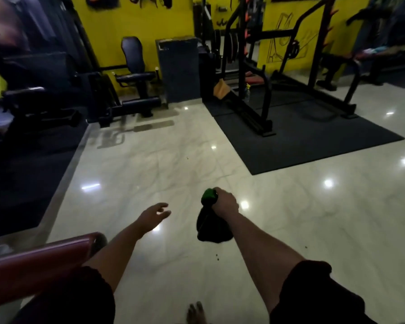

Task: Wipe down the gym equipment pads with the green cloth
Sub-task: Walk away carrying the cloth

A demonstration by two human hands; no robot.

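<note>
My right hand (pixel 225 203) grips the green cloth (pixel 211 220) bunched in its fist; a bright green end sticks out above the fist and the rest hangs down dark below it. My left hand (pixel 154 215) is held out over the floor with fingers relaxed and holds nothing. A red padded bench (pixel 38 263) lies at the lower left, beside my left arm. A black padded seat machine (pixel 133 69) stands at the back against the yellow wall.
Glossy white tile floor (pixel 173 160) spreads ahead. A black mat (pixel 309 136) with a squat rack (pixel 267 66) lies at the right. Dark machines (pixel 28 101) and a dark mat line the left. A grey cabinet (pixel 180 69) stands at the back. My bare foot (pixel 197 313) shows below.
</note>
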